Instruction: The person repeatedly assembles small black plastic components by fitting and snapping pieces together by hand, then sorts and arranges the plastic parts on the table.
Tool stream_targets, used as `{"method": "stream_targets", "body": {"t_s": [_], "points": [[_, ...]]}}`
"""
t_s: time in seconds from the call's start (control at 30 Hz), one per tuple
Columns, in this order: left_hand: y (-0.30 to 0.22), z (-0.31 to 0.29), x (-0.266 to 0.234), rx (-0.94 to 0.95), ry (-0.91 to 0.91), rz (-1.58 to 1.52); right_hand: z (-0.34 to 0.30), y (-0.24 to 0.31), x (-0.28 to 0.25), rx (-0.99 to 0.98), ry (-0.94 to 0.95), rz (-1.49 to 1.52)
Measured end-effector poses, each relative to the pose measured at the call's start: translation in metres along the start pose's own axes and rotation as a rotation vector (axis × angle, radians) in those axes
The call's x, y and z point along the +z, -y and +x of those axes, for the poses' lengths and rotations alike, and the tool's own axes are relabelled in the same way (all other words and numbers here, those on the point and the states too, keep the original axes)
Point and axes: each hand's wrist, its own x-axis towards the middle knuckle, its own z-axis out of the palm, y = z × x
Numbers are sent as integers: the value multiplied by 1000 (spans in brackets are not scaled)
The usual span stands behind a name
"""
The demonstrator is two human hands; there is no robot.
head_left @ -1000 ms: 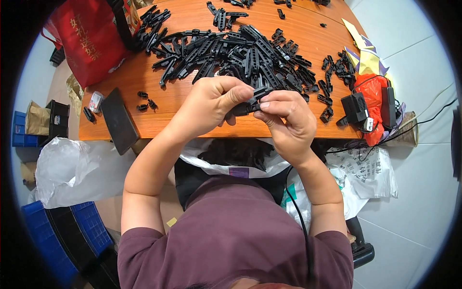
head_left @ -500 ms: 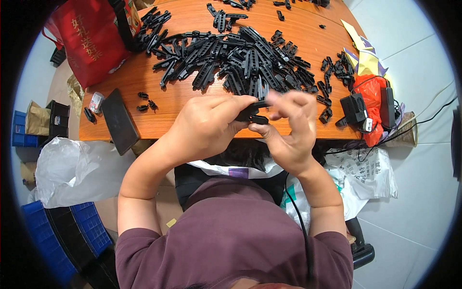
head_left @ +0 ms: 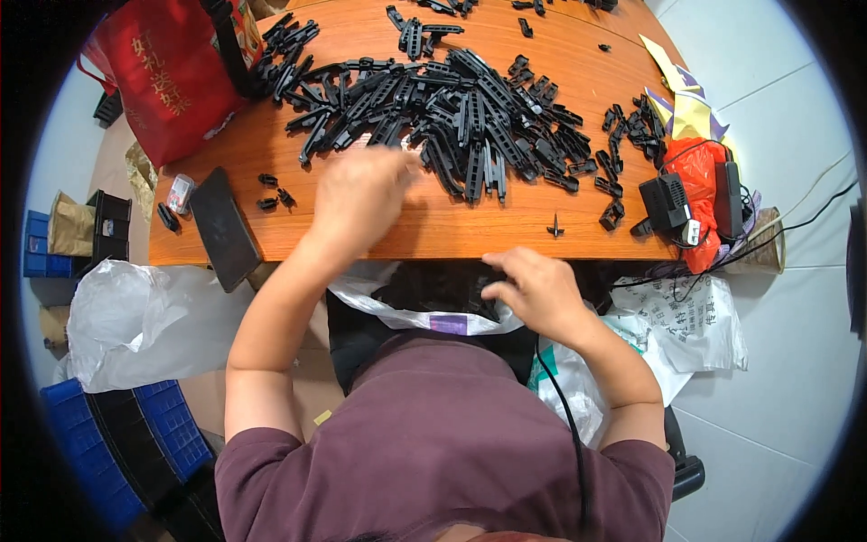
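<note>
My left hand (head_left: 363, 200) is over the table at the near left edge of a large pile of long black plastic pieces (head_left: 470, 108). Motion smears its fingertips, so whether they hold anything cannot be told. Lower down, at the table's front edge, my right hand (head_left: 540, 291) has its thumb and forefinger apart with nothing visible between them. Beneath it, a white bag (head_left: 397, 316) lies spread open across my lap with dark contents. A small pointed black part (head_left: 555, 228) rests alone on the wood, just beyond the right hand.
A red bag (head_left: 163, 81) stands at the left, with a dark flat tablet-like slab (head_left: 224, 226) nearer me. Small black clips (head_left: 269, 191) lie beside it. On the right are more black pieces (head_left: 612, 186), a black power adapter (head_left: 664, 206) and a red plastic bag (head_left: 694, 167).
My hands have parted and the black piece between them is no longer visible there. The left moved left toward the pile; the right came down toward the table's front edge.
</note>
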Motion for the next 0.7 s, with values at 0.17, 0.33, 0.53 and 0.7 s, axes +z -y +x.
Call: {"method": "stream_targets", "body": {"t_s": [0.17, 0.33, 0.53, 0.7], "points": [[14, 22, 14, -194, -17, 358, 29, -32, -21, 85, -304, -337], [17, 18, 12, -257, 48, 378, 52, -66, -34, 152, -274, -464], [4, 19, -16, -470, 55, 1, 57, -60, -32, 116, -288, -346], [3, 20, -4, -419, -163, -988, 61, 7, -32, 77, -450, 870]]}}
